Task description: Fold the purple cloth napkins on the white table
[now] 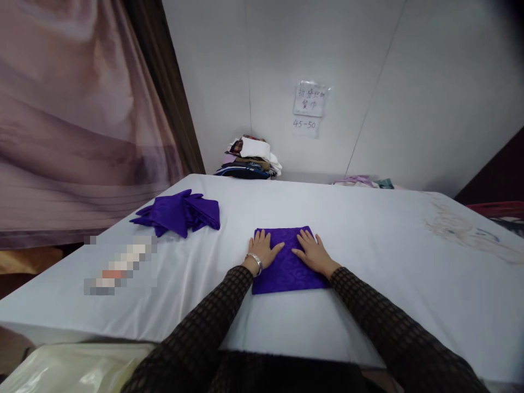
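Observation:
A purple patterned cloth napkin lies flat on the white-covered table, forming a rough square in front of me. On its left side rests my left hand, palm down with fingers stretched out and a silver bracelet at the wrist. My right hand lies flat on the right part of the same cloth, fingers spread. Neither hand grasps anything. Toward the left back of the table sits a loose pile of folded purple cloths, apart from both hands.
Stacked clothes stand behind the table's back edge. A paper sign hangs on the wall. At left is a pinkish curtain. A blurred-out item lies on the left of the table. Pale plastic is at lower left.

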`<state>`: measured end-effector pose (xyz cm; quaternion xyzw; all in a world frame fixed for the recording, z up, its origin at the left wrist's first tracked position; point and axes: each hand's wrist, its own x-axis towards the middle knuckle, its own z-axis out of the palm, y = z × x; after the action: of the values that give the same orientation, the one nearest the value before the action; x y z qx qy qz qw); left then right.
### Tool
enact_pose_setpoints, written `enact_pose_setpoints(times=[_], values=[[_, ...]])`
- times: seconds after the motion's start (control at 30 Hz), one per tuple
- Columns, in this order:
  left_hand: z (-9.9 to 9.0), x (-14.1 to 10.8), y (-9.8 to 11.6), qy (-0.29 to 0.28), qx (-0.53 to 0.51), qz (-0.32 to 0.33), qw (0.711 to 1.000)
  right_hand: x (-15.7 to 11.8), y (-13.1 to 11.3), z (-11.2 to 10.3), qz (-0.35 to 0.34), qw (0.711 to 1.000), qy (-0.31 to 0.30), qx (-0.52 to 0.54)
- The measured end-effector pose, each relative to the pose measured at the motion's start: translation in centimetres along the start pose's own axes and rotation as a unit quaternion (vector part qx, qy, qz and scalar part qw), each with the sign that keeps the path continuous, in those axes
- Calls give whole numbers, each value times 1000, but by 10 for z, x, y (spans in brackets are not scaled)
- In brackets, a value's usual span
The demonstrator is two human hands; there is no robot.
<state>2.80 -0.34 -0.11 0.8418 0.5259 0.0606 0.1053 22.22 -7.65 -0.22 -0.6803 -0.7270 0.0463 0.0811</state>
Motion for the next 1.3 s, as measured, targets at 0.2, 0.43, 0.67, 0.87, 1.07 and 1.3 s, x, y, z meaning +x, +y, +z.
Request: enact_pose_setpoints(times=[0.2, 0.43, 0.67, 0.87, 1.07, 1.3], values=[[-2, 14, -4, 7, 45, 7, 999, 23, 4, -5, 21, 1000, 12, -15], [9, 13, -9, 6, 48, -12, 999, 26, 22, 9, 58, 998, -5, 10], [7, 13, -6, -4, 62, -27, 998, 32, 13, -3, 67, 997, -23, 5], [6, 13, -5, -9, 68, -27, 997, 33, 3, 5, 44, 999, -16, -1], [7, 14, -6, 1, 64, -27, 998, 33, 14, 8, 61, 998, -24, 23], [6, 15, -7, -1, 62, -23, 998, 13, -16, -3, 17, 1000, 11, -4]])
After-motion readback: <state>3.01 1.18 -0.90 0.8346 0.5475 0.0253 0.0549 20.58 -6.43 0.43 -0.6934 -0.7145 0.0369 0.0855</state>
